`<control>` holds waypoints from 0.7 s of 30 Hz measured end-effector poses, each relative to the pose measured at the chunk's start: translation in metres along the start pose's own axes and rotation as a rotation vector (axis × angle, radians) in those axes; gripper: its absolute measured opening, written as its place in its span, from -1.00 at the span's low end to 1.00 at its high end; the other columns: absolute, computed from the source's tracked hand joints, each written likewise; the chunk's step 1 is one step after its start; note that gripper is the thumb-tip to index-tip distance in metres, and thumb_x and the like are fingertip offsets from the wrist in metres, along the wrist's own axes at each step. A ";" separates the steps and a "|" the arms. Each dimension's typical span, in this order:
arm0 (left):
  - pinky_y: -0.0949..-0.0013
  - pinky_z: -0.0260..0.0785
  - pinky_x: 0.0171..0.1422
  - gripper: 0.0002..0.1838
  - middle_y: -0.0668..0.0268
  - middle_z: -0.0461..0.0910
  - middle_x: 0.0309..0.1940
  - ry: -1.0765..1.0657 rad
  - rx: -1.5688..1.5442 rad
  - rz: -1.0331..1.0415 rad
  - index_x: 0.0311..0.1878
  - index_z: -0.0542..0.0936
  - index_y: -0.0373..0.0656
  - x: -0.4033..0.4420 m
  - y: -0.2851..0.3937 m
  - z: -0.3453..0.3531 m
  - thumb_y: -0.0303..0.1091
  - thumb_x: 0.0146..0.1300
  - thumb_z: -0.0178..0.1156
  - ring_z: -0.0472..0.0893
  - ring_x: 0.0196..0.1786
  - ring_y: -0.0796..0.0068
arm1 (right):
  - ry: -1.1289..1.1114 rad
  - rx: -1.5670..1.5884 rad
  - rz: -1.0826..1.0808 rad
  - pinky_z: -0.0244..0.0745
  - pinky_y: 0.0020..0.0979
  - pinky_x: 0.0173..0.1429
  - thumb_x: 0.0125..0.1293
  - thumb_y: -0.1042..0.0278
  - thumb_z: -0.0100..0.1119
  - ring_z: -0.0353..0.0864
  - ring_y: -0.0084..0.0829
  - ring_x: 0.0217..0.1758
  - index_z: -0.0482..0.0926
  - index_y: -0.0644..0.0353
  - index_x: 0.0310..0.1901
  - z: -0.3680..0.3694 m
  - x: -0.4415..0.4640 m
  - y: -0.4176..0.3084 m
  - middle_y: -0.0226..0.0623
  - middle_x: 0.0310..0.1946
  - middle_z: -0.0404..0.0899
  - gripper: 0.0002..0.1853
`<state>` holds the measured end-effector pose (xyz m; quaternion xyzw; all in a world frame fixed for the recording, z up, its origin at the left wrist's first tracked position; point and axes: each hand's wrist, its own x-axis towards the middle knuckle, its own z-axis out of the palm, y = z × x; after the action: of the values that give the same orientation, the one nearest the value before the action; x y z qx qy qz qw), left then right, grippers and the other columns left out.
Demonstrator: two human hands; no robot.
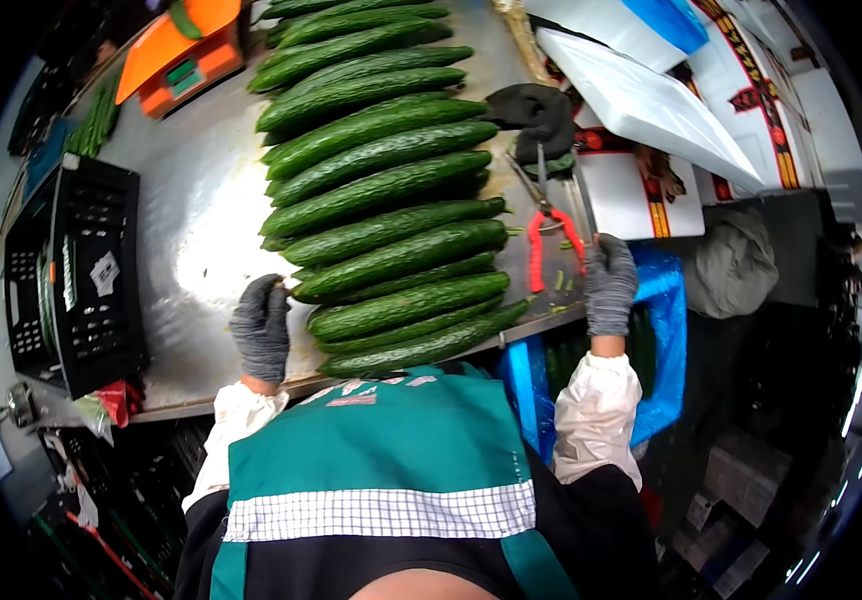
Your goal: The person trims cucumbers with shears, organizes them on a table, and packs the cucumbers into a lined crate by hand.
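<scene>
Long dark green cucumbers (391, 212) lie in a stacked column across the metal table, most pointing left to right. My left hand (263, 325), in a grey knitted glove, is beside their left ends, fingers bent and pressed together. Whether it touches a cucumber tip is hard to see. My right hand (611, 285), gloved the same way, is at the table's right edge with fingers curled together; their inner side is hidden. Just left of it lie red-handled shears (554, 225), blades pointing away and apart, with small green stem bits (559, 281) nearby.
An orange scale (183, 70) stands at the far left. Closer on the left is a black crate (76, 275). A blue-lined container (663, 300) holding green produce is below my right hand. White foam boxes (648, 195), a foam lid (651, 105) and dark cloth (536, 115) are at right.
</scene>
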<state>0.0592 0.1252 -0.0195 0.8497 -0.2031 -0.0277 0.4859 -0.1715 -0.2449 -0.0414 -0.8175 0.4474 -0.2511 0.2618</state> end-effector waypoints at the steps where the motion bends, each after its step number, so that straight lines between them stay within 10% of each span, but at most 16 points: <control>1: 0.53 0.34 -0.46 -0.88 0.30 0.53 -0.50 0.010 -0.051 -0.029 -0.23 0.53 -0.28 0.000 0.000 0.000 -0.48 0.18 0.09 0.49 -0.54 0.62 | -0.080 -0.110 -0.051 0.41 -0.36 -0.04 -0.02 0.49 0.17 0.51 -0.25 -0.16 0.47 0.27 -0.11 -0.005 0.000 -0.009 -0.12 -0.21 0.50 -0.65; 8: 0.55 0.33 -0.41 -0.85 0.32 0.47 -0.54 -0.018 -0.165 -0.180 -0.23 0.49 -0.30 0.003 -0.004 -0.011 -0.42 0.25 0.01 0.44 -0.52 0.61 | -0.310 -0.470 -0.224 0.11 -0.12 0.24 -0.12 0.18 0.26 0.16 0.04 0.20 0.40 0.10 -0.01 0.031 -0.005 -0.043 0.09 0.13 0.17 -0.45; 16: 0.56 0.30 -0.44 -0.85 0.33 0.46 -0.57 0.004 -0.168 -0.188 -0.25 0.48 -0.28 -0.001 -0.004 -0.014 -0.39 0.26 0.01 0.43 -0.53 0.62 | -0.287 -0.528 0.082 0.21 -0.15 0.14 -0.17 0.08 0.26 0.31 -0.07 0.04 0.49 0.09 -0.14 0.042 0.006 -0.053 -0.04 -0.02 0.30 -0.50; 20: 0.56 0.29 -0.44 -0.85 0.33 0.46 -0.57 0.002 -0.194 -0.207 -0.26 0.48 -0.28 -0.004 -0.006 -0.014 -0.39 0.26 0.01 0.43 -0.53 0.62 | -0.298 -0.316 0.058 0.32 -0.21 0.05 -0.21 0.24 0.28 0.38 -0.12 -0.03 0.50 0.23 -0.25 0.012 -0.002 -0.044 -0.06 -0.20 0.42 -0.58; 21: 0.56 0.29 -0.44 -0.85 0.33 0.46 -0.57 -0.001 -0.190 -0.202 -0.26 0.48 -0.28 -0.005 -0.006 -0.015 -0.39 0.26 0.01 0.43 -0.53 0.62 | -0.062 -0.320 -0.204 0.35 -0.22 -0.17 -0.13 0.26 0.23 0.42 -0.08 -0.30 0.46 0.27 -0.38 0.007 -0.013 -0.031 -0.04 -0.40 0.46 -0.70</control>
<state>0.0604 0.1415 -0.0175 0.8160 -0.1134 -0.0960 0.5586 -0.1548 -0.2185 -0.0287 -0.8972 0.3881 -0.1767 0.1151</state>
